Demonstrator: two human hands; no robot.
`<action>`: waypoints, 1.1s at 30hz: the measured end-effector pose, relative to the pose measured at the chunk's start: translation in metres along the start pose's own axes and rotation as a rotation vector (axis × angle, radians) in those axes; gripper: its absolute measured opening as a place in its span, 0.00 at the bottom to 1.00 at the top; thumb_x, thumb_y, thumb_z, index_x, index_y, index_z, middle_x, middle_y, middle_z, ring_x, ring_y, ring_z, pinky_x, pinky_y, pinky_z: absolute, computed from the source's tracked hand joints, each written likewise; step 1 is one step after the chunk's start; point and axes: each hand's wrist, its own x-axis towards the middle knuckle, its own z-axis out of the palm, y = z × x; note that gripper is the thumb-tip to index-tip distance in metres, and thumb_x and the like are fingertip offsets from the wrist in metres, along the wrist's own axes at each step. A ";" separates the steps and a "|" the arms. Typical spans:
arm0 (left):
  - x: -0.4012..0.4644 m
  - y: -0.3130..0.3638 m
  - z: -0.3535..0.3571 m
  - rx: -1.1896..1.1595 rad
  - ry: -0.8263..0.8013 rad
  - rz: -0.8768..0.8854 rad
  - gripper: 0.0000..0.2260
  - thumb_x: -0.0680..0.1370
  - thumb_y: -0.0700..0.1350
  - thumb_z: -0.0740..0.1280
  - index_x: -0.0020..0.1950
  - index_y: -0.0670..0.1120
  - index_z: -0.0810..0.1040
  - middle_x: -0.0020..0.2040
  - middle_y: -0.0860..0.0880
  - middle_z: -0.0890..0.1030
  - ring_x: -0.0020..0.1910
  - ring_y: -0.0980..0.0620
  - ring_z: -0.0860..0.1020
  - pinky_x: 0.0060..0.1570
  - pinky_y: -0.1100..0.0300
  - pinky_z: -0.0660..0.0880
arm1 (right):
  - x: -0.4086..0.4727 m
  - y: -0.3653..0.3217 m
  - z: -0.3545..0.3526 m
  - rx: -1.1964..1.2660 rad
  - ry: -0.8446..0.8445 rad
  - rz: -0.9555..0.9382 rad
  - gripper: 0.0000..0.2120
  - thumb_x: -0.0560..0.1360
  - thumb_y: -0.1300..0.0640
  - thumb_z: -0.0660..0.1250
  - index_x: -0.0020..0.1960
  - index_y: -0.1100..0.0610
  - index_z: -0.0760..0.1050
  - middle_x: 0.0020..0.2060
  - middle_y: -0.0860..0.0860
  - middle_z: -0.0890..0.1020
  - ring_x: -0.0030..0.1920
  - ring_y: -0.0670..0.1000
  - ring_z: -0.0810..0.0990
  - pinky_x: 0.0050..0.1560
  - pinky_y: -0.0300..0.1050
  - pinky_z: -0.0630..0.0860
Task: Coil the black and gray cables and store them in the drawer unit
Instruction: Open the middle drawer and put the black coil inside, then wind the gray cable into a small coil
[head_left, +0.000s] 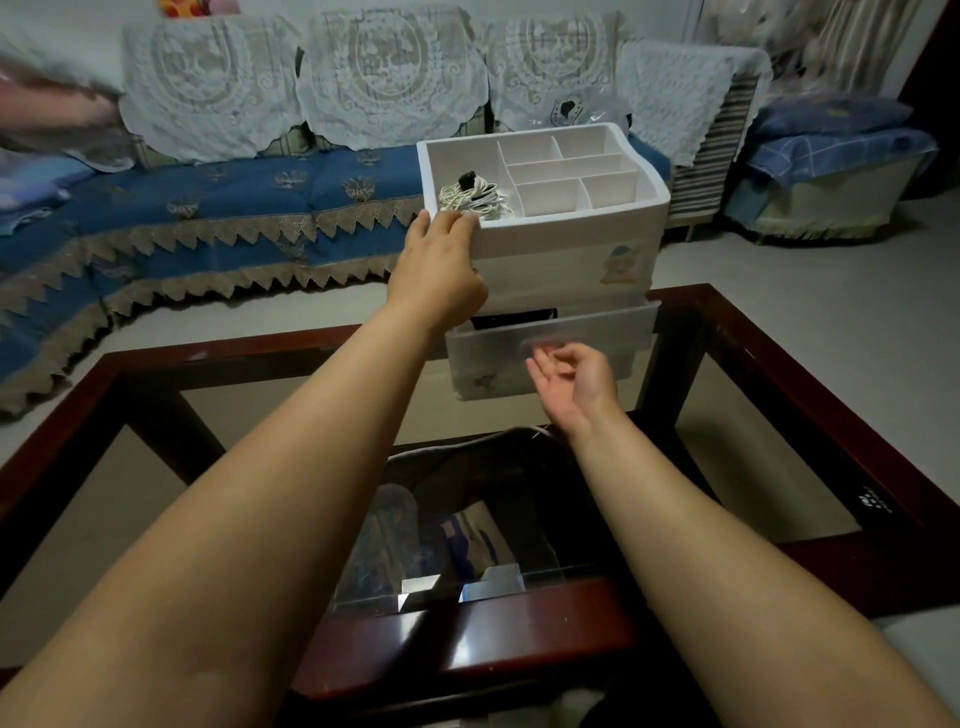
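1. Here, a person's two bare forearms reach forward over a dark red wooden coffee table with a glass top (810, 415) toward a white plastic drawer unit with an open divided tray on top (587, 228), which stands at the table's far edge.

2. The left hand (441, 260) rests on the unit's front left corner, its fingers hooked over the tray rim as if steadying the unit.

3. The right hand (574, 376) hovers palm up just in front of the translucent lower drawer (550, 358), fingers loosely curled and holding nothing. Motion blur makes it unclear whether the fingertips touch the drawer's recessed handle.

4. The lower drawer is pulled out, and something dark shows in the gap behind its front. This may be the black cable, but it cannot be told for sure.

5. A coiled bundle of pale grey-white cable with a black plug (475, 197) lies in the large left compartment of the top tray, just beyond the left fingers.

6. Judging by this, the storing step seems nearly done, with the drawer in hand.

7. The next move likely calls for the right hand to meet the drawer front and push it straight in while the left braces the light unit against sliding.

8. Behind stands a sofa with a blue cover and white lace cloths (234, 197).
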 end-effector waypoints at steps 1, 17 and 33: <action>0.000 0.002 0.001 -0.009 0.005 0.001 0.27 0.77 0.39 0.59 0.76 0.47 0.60 0.76 0.48 0.60 0.77 0.42 0.51 0.74 0.45 0.53 | 0.006 -0.002 0.003 0.020 -0.016 0.020 0.14 0.75 0.71 0.52 0.57 0.67 0.70 0.62 0.64 0.73 0.72 0.60 0.65 0.71 0.55 0.61; -0.070 -0.052 0.043 -0.121 -0.095 -0.071 0.33 0.79 0.46 0.64 0.79 0.52 0.50 0.80 0.50 0.48 0.78 0.48 0.49 0.73 0.50 0.52 | -0.018 0.044 0.006 -0.827 -0.247 0.078 0.21 0.81 0.62 0.58 0.73 0.55 0.63 0.67 0.53 0.73 0.66 0.52 0.73 0.63 0.53 0.70; -0.164 -0.106 0.036 -0.135 -0.603 -0.277 0.12 0.78 0.41 0.62 0.60 0.47 0.77 0.57 0.45 0.81 0.56 0.47 0.78 0.53 0.55 0.73 | -0.089 0.112 0.016 -2.166 -0.678 -0.370 0.20 0.80 0.50 0.57 0.71 0.48 0.63 0.70 0.52 0.70 0.73 0.54 0.63 0.73 0.61 0.52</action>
